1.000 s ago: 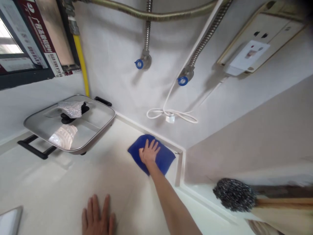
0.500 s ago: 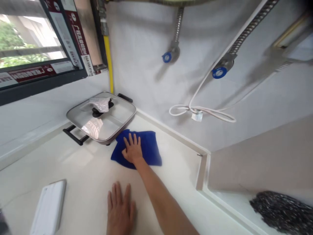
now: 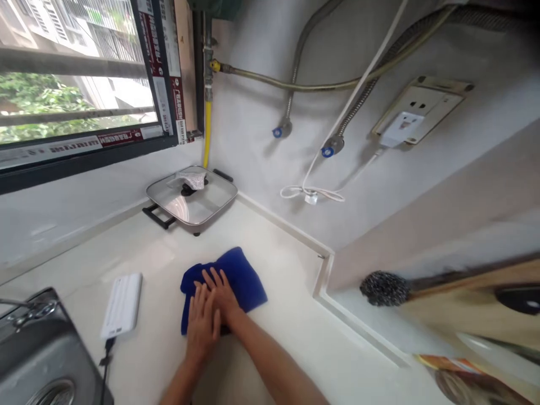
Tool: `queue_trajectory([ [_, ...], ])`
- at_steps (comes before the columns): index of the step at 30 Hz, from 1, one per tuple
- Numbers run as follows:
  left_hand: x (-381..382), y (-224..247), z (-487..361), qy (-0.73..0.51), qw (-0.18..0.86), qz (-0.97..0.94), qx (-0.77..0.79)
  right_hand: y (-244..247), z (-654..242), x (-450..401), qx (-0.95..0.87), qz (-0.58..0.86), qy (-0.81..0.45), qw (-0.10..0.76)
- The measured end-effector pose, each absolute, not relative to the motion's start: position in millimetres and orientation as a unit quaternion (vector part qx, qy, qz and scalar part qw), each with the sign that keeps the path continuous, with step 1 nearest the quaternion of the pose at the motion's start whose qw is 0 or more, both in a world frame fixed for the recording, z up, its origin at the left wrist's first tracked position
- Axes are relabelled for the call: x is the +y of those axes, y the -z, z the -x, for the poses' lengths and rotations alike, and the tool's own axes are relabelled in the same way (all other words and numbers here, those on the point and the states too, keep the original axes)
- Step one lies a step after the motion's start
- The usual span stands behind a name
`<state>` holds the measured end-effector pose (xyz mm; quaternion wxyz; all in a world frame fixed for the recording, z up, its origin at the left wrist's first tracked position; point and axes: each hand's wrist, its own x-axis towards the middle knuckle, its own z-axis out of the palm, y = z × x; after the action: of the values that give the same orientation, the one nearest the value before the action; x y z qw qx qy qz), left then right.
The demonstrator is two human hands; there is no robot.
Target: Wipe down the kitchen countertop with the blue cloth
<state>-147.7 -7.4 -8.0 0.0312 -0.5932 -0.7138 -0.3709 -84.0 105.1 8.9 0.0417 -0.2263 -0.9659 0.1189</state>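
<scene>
A blue cloth (image 3: 242,278) lies spread and slightly wrinkled on the pale countertop (image 3: 291,332). My right hand (image 3: 223,297) rests flat on it with the fingers spread. Beside it and partly over it, my left hand (image 3: 203,320) lies with its fingers stretched out, touching the right hand at the cloth's left part. Behind the cloth, in the corner, stands a rectangular electric pan (image 3: 198,199) with a glass lid and black handles.
A white power bank (image 3: 122,304) with a black cable lies at left, near a metal sink (image 3: 37,354). At right are a low ledge, a dark scouring ball (image 3: 385,288) and a wooden board. A bundled white cord (image 3: 311,197) hangs on the wall.
The view has shifted, bringing the sink and wall socket into sight. The cloth has moved away from the pan, toward me, under my right hand. My left hand has come up from the countertop to the cloth.
</scene>
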Motion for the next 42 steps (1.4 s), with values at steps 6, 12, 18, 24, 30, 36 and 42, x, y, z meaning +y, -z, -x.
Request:
queue_trajectory([
  [6,-12,31,154,0.367,-0.089,0.519,-0.767,-19,31,61,-0.953,0.246,-0.166,0.066],
  [12,-19,26,122,0.331,-0.049,0.601,-0.726,-20,-24,29,-0.936,0.291,-0.189,0.061],
  [18,-28,41,67,0.31,-0.006,0.727,-0.612,-23,-99,-11,-0.884,0.415,-0.202,0.07],
  [24,-52,39,-14,0.255,0.069,0.816,-0.514,-13,-189,-56,-0.818,0.534,-0.175,0.124],
  [30,-53,37,-49,0.25,0.02,0.848,-0.466,20,-259,-101,-0.689,0.645,-0.078,0.321],
  [36,-33,30,-39,0.281,-0.106,0.818,-0.49,28,-296,-129,-0.583,0.734,0.017,0.348],
  [42,16,6,-74,0.303,-0.209,0.784,-0.501,21,-277,-125,-0.568,0.775,0.045,0.273],
])
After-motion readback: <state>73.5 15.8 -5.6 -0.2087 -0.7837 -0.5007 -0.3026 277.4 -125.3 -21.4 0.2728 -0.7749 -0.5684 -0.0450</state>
